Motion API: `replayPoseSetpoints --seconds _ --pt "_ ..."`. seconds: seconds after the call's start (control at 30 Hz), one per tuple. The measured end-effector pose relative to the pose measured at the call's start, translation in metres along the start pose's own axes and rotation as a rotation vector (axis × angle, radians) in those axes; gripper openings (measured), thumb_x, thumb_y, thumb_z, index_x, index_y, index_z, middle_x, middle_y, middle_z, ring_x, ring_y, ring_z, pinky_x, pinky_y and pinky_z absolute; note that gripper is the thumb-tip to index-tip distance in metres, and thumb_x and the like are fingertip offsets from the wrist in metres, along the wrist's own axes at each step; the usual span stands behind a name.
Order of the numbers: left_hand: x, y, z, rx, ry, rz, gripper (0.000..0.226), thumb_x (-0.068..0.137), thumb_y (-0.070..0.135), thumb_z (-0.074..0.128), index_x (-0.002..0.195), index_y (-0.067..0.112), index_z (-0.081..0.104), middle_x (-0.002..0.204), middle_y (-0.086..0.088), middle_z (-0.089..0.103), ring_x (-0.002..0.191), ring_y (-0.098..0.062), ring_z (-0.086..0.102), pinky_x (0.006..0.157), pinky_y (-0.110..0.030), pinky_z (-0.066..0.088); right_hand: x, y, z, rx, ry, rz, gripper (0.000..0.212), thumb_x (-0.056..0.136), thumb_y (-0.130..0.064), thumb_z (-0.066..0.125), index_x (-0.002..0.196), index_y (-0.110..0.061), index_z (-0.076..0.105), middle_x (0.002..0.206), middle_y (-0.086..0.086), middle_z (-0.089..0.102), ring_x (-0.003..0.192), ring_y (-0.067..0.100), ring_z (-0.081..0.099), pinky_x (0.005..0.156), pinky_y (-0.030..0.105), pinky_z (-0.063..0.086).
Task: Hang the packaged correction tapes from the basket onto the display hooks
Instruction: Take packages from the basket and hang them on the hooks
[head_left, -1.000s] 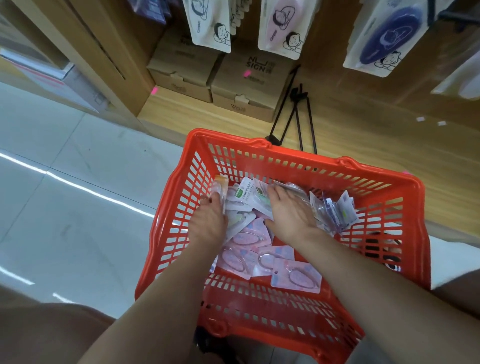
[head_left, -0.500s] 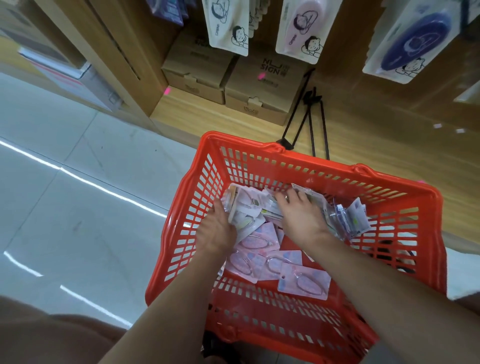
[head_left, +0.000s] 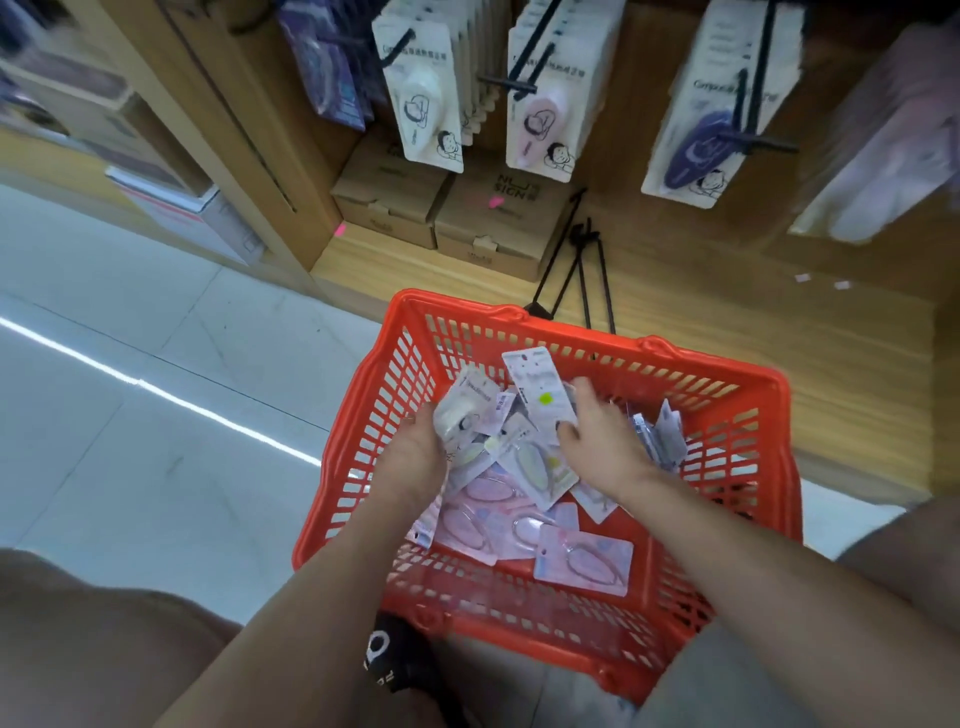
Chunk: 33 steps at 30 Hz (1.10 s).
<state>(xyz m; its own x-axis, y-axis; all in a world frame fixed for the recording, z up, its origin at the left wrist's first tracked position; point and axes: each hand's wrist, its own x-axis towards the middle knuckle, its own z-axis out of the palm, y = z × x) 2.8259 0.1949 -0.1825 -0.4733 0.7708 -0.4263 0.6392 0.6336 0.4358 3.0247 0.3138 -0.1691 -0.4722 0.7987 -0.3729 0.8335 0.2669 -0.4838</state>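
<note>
While both hands work inside the orange basket (head_left: 613, 618), in the head view we see the left hand (head_left: 415, 462) curled round a white carded correction tape pack (head_left: 465, 402) and the right hand (head_left: 605, 441) pinching a pale card-backed pack (head_left: 540, 387) with a green sticker. More pink blister packs (head_left: 584, 558) lie on the basket floor; display hooks (head_left: 519, 85) above hold similar packs.

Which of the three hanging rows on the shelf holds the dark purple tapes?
The right row. Its front pack shows a dark purple tape, while the left row shows white and the middle row shows pale pink.
</note>
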Motion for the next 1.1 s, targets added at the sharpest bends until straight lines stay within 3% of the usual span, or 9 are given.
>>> replayPoseSetpoints --seconds 0.07,0.2,0.37,0.43,0.53,0.6,0.77,0.93,1.1 --pt "-0.007 0.008 -0.011 -0.106 0.041 0.014 0.038 0.105 0.001 0.039 0.142 -0.001 0.047 0.119 -0.025 0.065 0.107 -0.041 0.064 0.088 -0.045 0.051 -0.003 -0.003 -0.012 0.227 0.053 0.090 0.030 0.098 -0.011 0.056 0.125 -0.017 0.044 0.092 0.002 0.066 0.078 0.026 0.064 0.064 0.037 0.049" --pt "-0.020 0.031 -0.035 -0.362 0.042 -0.044 0.029 0.107 0.005 0.039 0.131 0.003 0.054 0.116 -0.016 0.069 0.099 -0.033 0.066 0.083 -0.041 0.055 -0.006 -0.011 -0.048 0.772 0.150 0.268 0.030 0.093 -0.005 0.064 0.114 -0.024 0.053 0.108 -0.005 0.070 0.097 0.018 0.067 0.077 0.032 0.048" --pt "-0.038 0.068 -0.067 -0.664 0.009 -0.036 0.029 0.104 0.001 0.041 0.119 0.012 0.064 0.113 -0.011 0.073 0.099 -0.027 0.070 0.078 -0.038 0.060 -0.022 -0.025 -0.095 1.210 0.015 0.265 0.033 0.094 0.005 0.057 0.111 -0.022 0.066 0.093 -0.004 0.081 0.078 0.018 0.078 0.045 0.026 0.052" --pt "-0.047 0.083 -0.080 -0.751 -0.030 -0.012 0.031 0.102 0.005 0.046 0.112 0.020 0.070 0.107 -0.008 0.077 0.091 -0.022 0.073 0.067 -0.028 0.058 -0.031 -0.031 -0.107 1.310 -0.067 0.211 0.033 0.096 0.007 0.053 0.119 -0.015 0.065 0.097 0.001 0.082 0.078 0.018 0.079 0.045 0.028 0.053" --pt "-0.060 0.104 -0.097 -0.821 -0.097 0.049 0.026 0.087 0.020 0.055 0.101 0.027 0.075 0.099 0.000 0.080 0.090 -0.018 0.077 0.067 -0.024 0.059 -0.044 -0.035 -0.120 1.407 -0.178 0.106 0.039 0.098 0.006 0.052 0.128 -0.015 0.064 0.118 0.006 0.078 0.105 0.026 0.077 0.072 0.038 0.064" --pt "-0.067 0.113 -0.105 -0.797 -0.128 0.084 0.030 0.084 0.025 0.055 0.108 0.028 0.072 0.106 0.002 0.080 0.100 -0.020 0.076 0.078 -0.034 0.063 -0.050 -0.036 -0.129 1.448 -0.214 0.051 0.042 0.099 0.006 0.051 0.133 -0.017 0.062 0.126 0.006 0.076 0.113 0.027 0.074 0.082 0.040 0.063" --pt "-0.080 0.128 -0.123 -0.743 -0.091 0.089 0.027 0.095 0.016 0.056 0.111 0.030 0.072 0.113 -0.001 0.077 0.114 -0.029 0.071 0.105 -0.057 0.052 -0.060 -0.037 -0.149 1.586 -0.345 -0.036 0.043 0.097 0.000 0.052 0.136 -0.018 0.060 0.131 0.009 0.073 0.117 0.028 0.072 0.083 0.039 0.063" --pt "-0.093 0.139 -0.150 -0.571 -0.113 0.120 0.026 0.104 0.012 0.051 0.116 0.026 0.069 0.110 -0.003 0.078 0.100 -0.025 0.076 0.097 -0.050 0.058 -0.068 -0.036 -0.160 1.488 -0.485 -0.100 0.054 0.090 -0.008 0.058 0.142 -0.020 0.058 0.137 0.010 0.069 0.126 0.030 0.067 0.110 0.052 0.050" --pt "-0.111 0.149 -0.168 -0.496 -0.121 0.154 0.029 0.107 0.014 0.050 0.128 0.030 0.062 0.109 0.003 0.079 0.087 -0.012 0.078 0.082 -0.034 0.062 -0.073 -0.038 -0.160 1.480 -0.591 -0.107 0.049 0.095 -0.003 0.054 0.142 -0.017 0.058 0.137 0.013 0.069 0.127 0.033 0.066 0.103 0.050 0.057"
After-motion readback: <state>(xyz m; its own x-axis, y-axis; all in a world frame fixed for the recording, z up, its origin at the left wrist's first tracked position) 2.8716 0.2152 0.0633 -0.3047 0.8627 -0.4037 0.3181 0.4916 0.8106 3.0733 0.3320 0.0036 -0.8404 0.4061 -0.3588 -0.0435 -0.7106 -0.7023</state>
